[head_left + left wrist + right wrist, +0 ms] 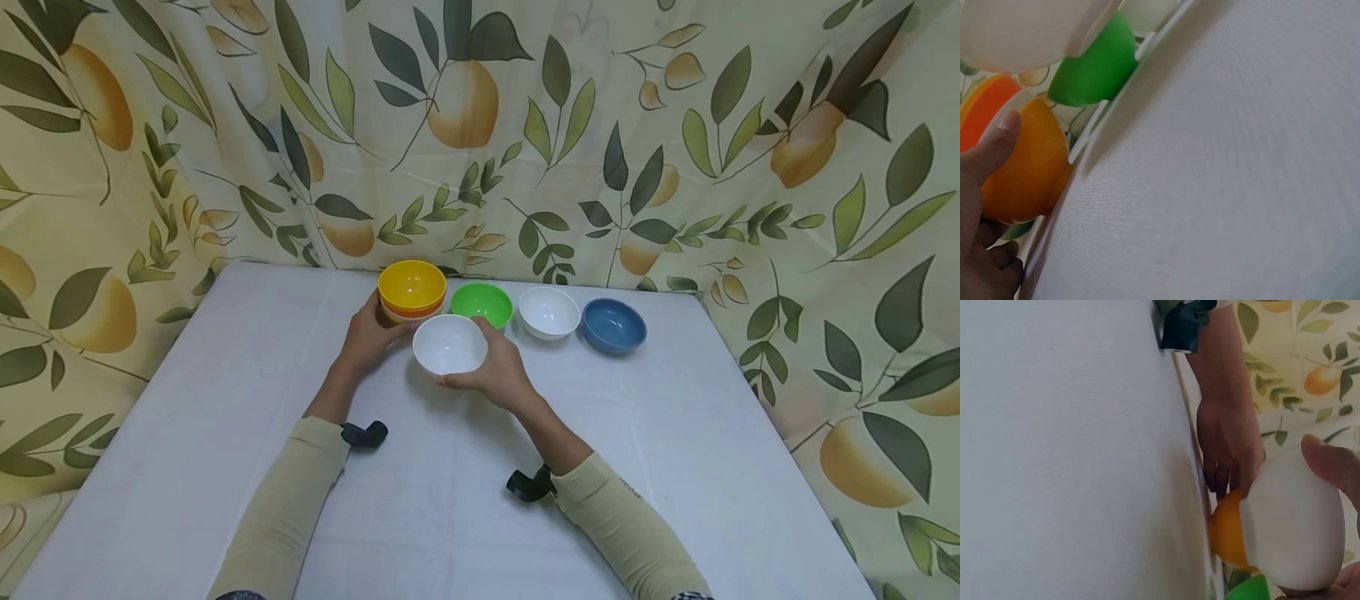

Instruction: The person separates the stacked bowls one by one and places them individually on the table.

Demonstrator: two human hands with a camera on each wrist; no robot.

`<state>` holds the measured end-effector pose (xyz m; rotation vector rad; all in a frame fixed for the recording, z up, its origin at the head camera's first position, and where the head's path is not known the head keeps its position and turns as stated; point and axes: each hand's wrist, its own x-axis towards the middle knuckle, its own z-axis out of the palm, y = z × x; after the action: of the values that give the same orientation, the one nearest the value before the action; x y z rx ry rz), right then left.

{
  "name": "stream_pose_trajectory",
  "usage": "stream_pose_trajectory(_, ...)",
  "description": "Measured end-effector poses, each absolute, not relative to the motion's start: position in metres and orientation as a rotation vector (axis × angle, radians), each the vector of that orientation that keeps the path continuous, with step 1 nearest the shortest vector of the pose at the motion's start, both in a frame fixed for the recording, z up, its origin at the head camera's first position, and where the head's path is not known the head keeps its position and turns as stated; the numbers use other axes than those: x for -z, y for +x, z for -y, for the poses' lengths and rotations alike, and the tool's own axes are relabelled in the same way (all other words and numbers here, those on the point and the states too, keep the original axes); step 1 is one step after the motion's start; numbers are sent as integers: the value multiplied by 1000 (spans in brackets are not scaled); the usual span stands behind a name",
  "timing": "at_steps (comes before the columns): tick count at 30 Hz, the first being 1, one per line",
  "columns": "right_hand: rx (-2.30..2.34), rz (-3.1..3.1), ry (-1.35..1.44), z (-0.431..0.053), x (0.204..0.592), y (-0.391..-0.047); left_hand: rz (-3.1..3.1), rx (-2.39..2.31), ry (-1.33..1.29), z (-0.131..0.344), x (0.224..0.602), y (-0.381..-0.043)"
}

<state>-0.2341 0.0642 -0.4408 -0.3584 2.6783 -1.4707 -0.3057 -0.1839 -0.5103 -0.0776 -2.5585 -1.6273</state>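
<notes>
The left hand (366, 340) grips a stack (412, 286) near the back edge of the table (420, 517), yellow on top and orange below; from here it may be four deep, its lower part half hidden. The right hand (499, 372) holds a white bowl (450, 343) aloft, just in front. Rightward sit a green bowl (483, 302), a second white bowl (550, 312) and a blue bowl (613, 325).

Curtained-off setting, room type unclear: fruit-print drapes (555, 183) round white-clothed table (435, 517).
</notes>
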Motion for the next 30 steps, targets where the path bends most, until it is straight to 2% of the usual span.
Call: stream_pose_trajectory(30, 1434, -2641, -397, -62, 457, -230, 2550, 1641, -74, 184, 512, -306)
